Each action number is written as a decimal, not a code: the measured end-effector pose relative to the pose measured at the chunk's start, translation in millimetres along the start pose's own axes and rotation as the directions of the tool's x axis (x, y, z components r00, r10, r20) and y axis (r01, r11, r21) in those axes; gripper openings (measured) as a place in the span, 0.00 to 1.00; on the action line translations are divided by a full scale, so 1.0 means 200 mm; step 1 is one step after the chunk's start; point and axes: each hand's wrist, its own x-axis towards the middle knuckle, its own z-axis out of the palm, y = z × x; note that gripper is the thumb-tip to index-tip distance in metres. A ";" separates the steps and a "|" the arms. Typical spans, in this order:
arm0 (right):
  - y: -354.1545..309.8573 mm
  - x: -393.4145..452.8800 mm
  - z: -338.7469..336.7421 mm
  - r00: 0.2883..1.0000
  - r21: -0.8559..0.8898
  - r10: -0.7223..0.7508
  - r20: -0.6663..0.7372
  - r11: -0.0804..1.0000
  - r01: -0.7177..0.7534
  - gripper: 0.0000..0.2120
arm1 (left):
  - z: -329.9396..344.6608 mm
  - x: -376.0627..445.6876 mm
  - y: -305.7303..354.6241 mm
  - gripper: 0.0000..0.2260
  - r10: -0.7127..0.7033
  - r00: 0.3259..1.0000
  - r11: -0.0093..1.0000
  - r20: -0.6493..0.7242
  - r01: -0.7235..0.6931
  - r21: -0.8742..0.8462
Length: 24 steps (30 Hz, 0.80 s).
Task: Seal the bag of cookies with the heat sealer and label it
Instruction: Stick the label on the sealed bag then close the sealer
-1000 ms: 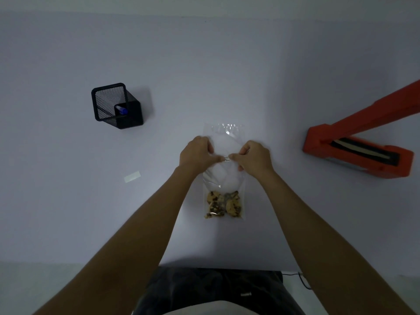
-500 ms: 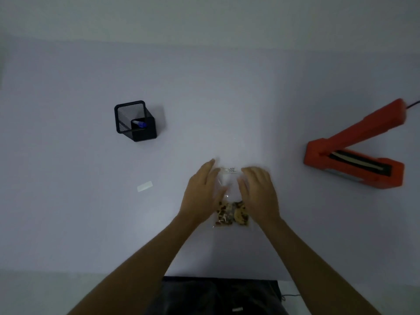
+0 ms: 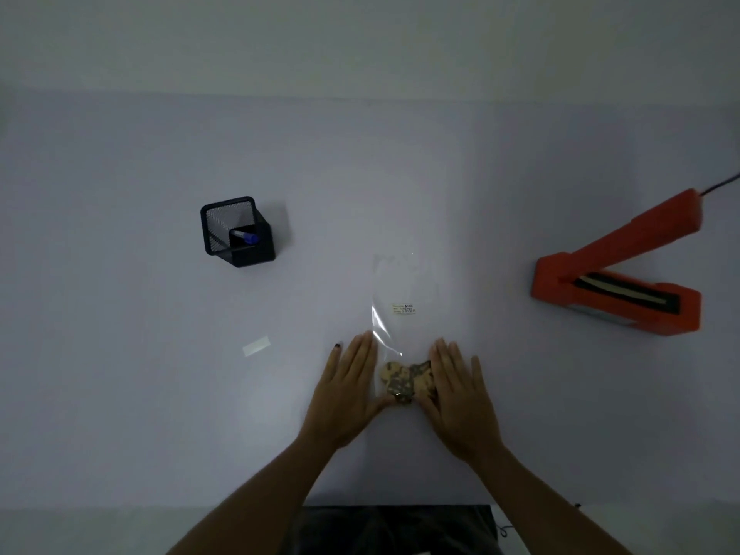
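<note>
A clear bag [image 3: 402,314] lies flat on the white table [image 3: 360,174], near the middle, its long side running from near to far. The cookies [image 3: 404,378] sit bunched at the near end of the bag, and a small printed label [image 3: 403,309] is stuck on the bag's upper face, farther away than the cookies. The far part of the bag is flat and see-through, with a bright crease along its left edge.

The left hand [image 3: 348,390] lies flat on the table, fingers straight and together, thumb out to the left, its inner edge touching the bag's left side by the cookies. The right hand [image 3: 456,394] lies flat in the same way on the right, fingers straight, its inner edge over the right rim of the cookies. Neither hand pinches or curls round anything; both rest with palms down, flanking the cookies.

The orange heat sealer [image 3: 616,290] stands well to the right, its arm raised and the sealing strip showing. A black mesh pen cup [image 3: 236,232] with a blue-capped pen [image 3: 245,236] stands far left. A small white strip [image 3: 256,346] lies on the table, left of the left hand
</note>
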 end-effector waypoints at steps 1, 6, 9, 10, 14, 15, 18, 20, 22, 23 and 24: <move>0.00 0.03 -0.01 1.000 -0.004 -0.002 -0.006 1.000 0.002 0.34 | -0.01 0.02 -0.01 0.35 -0.016 1.000 1.000 -0.011 0.016 -0.007; -0.02 0.33 -0.08 0.997 -0.004 -0.035 -0.065 0.999 0.034 0.34 | -0.09 0.24 -0.13 0.31 -0.098 0.991 0.995 -0.095 0.097 -0.018; -0.02 0.60 -0.15 0.994 -0.023 -0.063 -0.094 0.998 0.061 0.34 | -0.17 0.44 -0.24 0.29 -0.135 0.980 0.991 -0.145 0.135 -0.010; -0.01 0.70 -0.18 0.992 -0.038 -0.073 -0.099 0.997 0.069 0.35 | -0.20 0.51 -0.28 0.28 -0.150 0.975 0.988 -0.164 0.152 -0.003; 0.02 1.03 -0.26 0.988 -0.092 -0.092 -0.125 0.992 0.081 0.35 | -0.30 0.77 -0.41 0.27 -0.186 0.959 0.980 -0.214 0.196 0.027; 0.02 1.08 -0.28 0.986 -0.098 -0.095 -0.134 0.992 0.082 0.35 | -0.32 0.82 -0.43 0.27 -0.189 0.957 0.979 -0.221 0.200 0.031; 0.04 1.18 -0.30 0.984 -0.098 -0.104 -0.147 0.991 0.090 0.36 | -0.35 0.90 -0.46 0.27 -0.197 0.953 0.976 -0.232 0.212 0.042; 0.04 1.19 -0.30 0.982 -0.096 -0.101 -0.158 0.992 0.086 0.36 | -0.35 0.91 -0.47 0.28 -0.203 0.951 0.973 -0.235 0.222 0.059; 0.03 1.19 -0.31 0.981 -0.094 -0.093 -0.169 0.993 0.078 0.37 | -0.35 0.91 -0.46 0.28 -0.212 0.945 0.971 -0.249 0.232 0.054; 0.02 1.18 -0.31 0.981 -0.090 -0.090 -0.174 0.993 0.075 0.37 | -0.35 0.90 -0.45 0.28 -0.222 0.940 0.970 -0.258 0.240 0.042; 0.02 1.18 -0.32 0.980 -0.086 -0.088 -0.180 0.994 0.074 0.37 | -0.36 0.89 -0.44 0.28 -0.232 0.935 0.968 -0.267 0.249 0.031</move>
